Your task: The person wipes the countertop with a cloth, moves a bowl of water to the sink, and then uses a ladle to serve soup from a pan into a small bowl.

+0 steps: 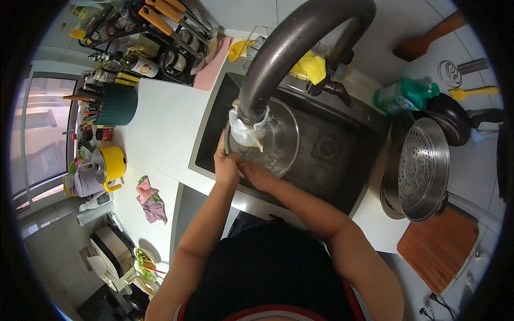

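My left hand [227, 166] grips the left side of a shiny round bowl [287, 130], its thumb near the front rim. My right hand [259, 175] is at the bowl's near edge, fingers close to the left thumb; whether it holds the rim or rubs the inside is not clear. The bowl is inside a dark sink [337, 168]. Above it arches a thick dark faucet [281, 52], which hides part of the bowl. White cloth [247, 134] is wrapped around the faucet's outlet and hangs over the bowl.
Behind the sink, a wire rack holds a yellow cloth [311, 66]. Right of it stand a green bottle [401, 96], a perforated steamer pan [423, 172] and a wooden cutting board [441, 244]. Left, on the white counter [160, 116], are a pink cloth [150, 198] and a yellow pot [114, 162].
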`<action>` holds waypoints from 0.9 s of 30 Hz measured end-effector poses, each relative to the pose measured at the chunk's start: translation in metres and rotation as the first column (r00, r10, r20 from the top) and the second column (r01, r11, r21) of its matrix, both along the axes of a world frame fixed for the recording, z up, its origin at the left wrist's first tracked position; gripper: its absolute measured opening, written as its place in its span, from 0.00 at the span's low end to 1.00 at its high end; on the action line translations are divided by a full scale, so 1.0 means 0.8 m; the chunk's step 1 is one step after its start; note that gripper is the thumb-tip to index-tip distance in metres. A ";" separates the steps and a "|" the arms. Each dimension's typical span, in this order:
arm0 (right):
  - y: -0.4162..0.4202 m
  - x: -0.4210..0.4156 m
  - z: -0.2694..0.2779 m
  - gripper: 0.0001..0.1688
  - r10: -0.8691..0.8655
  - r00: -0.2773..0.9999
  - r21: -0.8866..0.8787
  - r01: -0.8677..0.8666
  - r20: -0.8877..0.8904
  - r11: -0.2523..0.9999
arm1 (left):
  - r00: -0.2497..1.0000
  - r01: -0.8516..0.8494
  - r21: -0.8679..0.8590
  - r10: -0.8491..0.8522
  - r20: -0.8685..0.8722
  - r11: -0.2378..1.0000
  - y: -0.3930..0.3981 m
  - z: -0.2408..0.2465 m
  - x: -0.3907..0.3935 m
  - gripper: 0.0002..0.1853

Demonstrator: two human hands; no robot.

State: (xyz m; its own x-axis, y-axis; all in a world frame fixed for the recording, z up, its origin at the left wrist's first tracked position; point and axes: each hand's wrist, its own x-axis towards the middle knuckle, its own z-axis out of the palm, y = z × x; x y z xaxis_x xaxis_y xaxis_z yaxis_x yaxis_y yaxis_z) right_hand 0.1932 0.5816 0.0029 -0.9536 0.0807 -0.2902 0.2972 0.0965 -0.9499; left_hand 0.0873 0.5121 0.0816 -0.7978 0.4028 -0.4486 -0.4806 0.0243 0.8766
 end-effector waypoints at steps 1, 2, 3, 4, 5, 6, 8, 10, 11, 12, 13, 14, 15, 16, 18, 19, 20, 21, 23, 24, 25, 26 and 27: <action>0.001 0.007 0.036 0.25 0.025 0.999 0.014 -0.025 -0.032 1.000 | 1.000 -0.003 -0.019 0.003 0.000 1.000 -0.003 -0.005 -0.005 0.38; 0.002 0.014 0.063 0.26 0.044 0.997 0.029 -0.043 -0.067 0.999 | 1.000 0.011 0.001 -0.011 -0.009 1.000 -0.004 -0.005 -0.014 0.35; 0.005 0.018 0.077 0.27 0.061 0.993 0.045 -0.056 -0.102 0.997 | 0.999 0.029 0.021 -0.028 -0.019 0.999 -0.005 -0.003 -0.023 0.32; 0.021 0.026 0.079 0.31 0.211 0.973 0.184 -0.191 -0.093 0.964 | 0.998 0.064 -0.011 -0.063 0.027 0.998 0.000 0.008 -0.034 0.31; 0.037 0.036 0.055 0.32 0.363 0.932 0.381 -0.334 -0.006 0.862 | 0.994 0.092 0.023 -0.093 0.063 0.995 0.001 0.016 -0.044 0.30; 0.053 0.045 0.019 0.33 0.489 0.865 0.545 -0.465 0.113 0.698 | 0.986 0.153 -0.028 -0.151 0.066 0.988 0.000 0.025 -0.057 0.30; 0.097 0.069 -0.036 0.29 0.461 0.887 0.885 -0.197 -0.021 0.421 | 0.969 0.240 -0.084 -0.234 0.077 0.967 0.001 0.040 -0.065 0.29; 0.114 0.069 -0.050 0.23 0.438 0.898 0.953 -0.088 -0.049 0.289 | 0.951 0.305 -0.089 -0.298 0.081 0.948 0.008 0.051 -0.066 0.30; 0.118 0.070 -0.056 0.21 0.427 0.902 0.975 -0.033 -0.065 0.218 | 0.963 0.262 -0.030 -0.260 0.067 0.964 0.006 0.045 -0.069 0.34; 0.112 0.069 -0.053 0.19 0.442 0.894 0.963 -0.060 -0.066 0.264 | 0.975 0.214 0.026 -0.215 0.055 0.976 -0.003 0.031 -0.074 0.39; 0.102 0.066 -0.041 0.17 0.457 0.887 0.947 -0.088 -0.066 0.308 | 0.984 0.166 0.084 -0.170 0.046 0.983 -0.007 0.022 -0.075 0.44; 0.090 0.062 -0.028 0.16 0.472 0.879 0.930 -0.116 -0.068 0.350 | 0.969 0.240 0.039 -0.237 -0.068 0.970 -0.013 0.011 -0.066 0.43; 0.077 0.056 -0.004 0.15 0.407 0.910 0.834 -0.163 -0.079 0.527 | 0.937 0.278 -0.203 -0.311 -0.159 0.939 -0.009 0.026 -0.042 0.42; 0.057 0.046 0.020 0.14 0.344 0.935 0.704 -0.189 -0.084 0.685 | 0.954 0.152 -0.220 -0.202 -0.222 0.963 -0.011 0.014 -0.022 0.42; 0.014 0.032 0.037 0.17 0.226 0.970 0.593 -0.130 -0.091 0.795 | 0.974 -0.068 -0.072 0.051 -0.220 0.995 -0.006 0.003 0.012 0.42; 0.000 0.025 0.039 0.22 0.173 0.980 0.495 -0.101 -0.102 0.863 | 0.973 -0.125 -0.128 0.096 -0.211 0.984 -0.004 0.001 0.022 0.41; -0.012 0.018 0.041 0.27 0.118 0.987 0.390 -0.068 -0.106 0.918 | 0.972 -0.068 -0.144 0.033 -0.234 0.987 -0.006 0.002 0.021 0.40; -0.017 0.013 0.048 0.32 0.067 0.992 0.281 -0.035 -0.104 0.959 | 0.970 -0.014 -0.183 -0.031 -0.242 0.983 -0.008 0.008 0.018 0.40; -0.009 0.011 0.059 0.39 0.246 0.967 0.292 -0.254 0.062 0.922 | 0.955 0.097 -0.276 -0.167 -0.244 0.956 -0.008 0.019 0.003 0.39; 0.002 0.016 0.056 0.39 0.311 0.949 0.304 -0.313 0.056 0.900 | 0.959 0.136 -0.235 -0.188 -0.212 0.962 -0.012 0.018 -0.013 0.39; 0.014 0.023 0.051 0.40 0.372 0.927 0.316 -0.369 0.053 0.874 | 0.962 0.172 -0.195 -0.207 -0.177 0.966 -0.017 0.017 -0.028 0.38; 0.027 0.038 0.019 0.39 0.450 0.883 0.497 -0.452 0.133 0.741 | 0.971 0.190 -0.151 -0.209 -0.119 0.970 -0.011 0.033 -0.037 0.32; 0.054 0.056 -0.016 0.31 0.412 0.910 0.637 -0.346 0.049 0.688 | 0.975 0.205 -0.103 -0.212 -0.059 0.973 -0.004 0.053 -0.045 0.27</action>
State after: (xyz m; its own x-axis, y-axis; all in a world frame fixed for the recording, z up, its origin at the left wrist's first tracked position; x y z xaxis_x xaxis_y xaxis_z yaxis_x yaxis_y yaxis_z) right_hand 0.2380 0.6244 -0.0096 -0.9619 -0.1640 -0.2187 0.0199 0.7561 -0.6542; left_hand 0.0513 0.5093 0.1242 -0.7311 0.5215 -0.4399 -0.3942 0.2034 0.8962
